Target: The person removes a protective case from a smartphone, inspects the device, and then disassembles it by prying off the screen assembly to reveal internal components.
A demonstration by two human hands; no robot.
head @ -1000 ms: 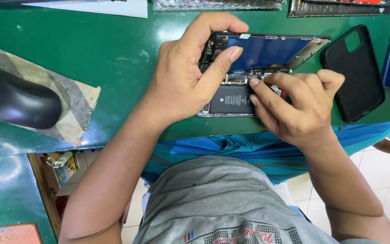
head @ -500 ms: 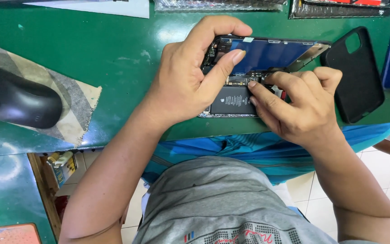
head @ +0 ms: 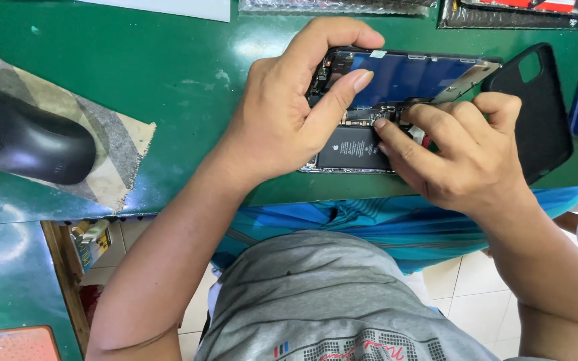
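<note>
Head view: green worktable [head: 135,60], tiled floor below. Opened phone [head: 369,144] flat near table's front edge, battery exposed, lifted screen panel [head: 413,73] behind. Left hand [head: 289,113] curled over phone's left end, gripping it. Right hand [head: 463,154] pinched closed, fingertips on inner connectors. Black case [head: 543,113] just right; black mouse [head: 28,144] far left.

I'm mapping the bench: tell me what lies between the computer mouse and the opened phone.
In the head view, bare green tabletop and the left hand lie between the black mouse and the opened phone.
</note>
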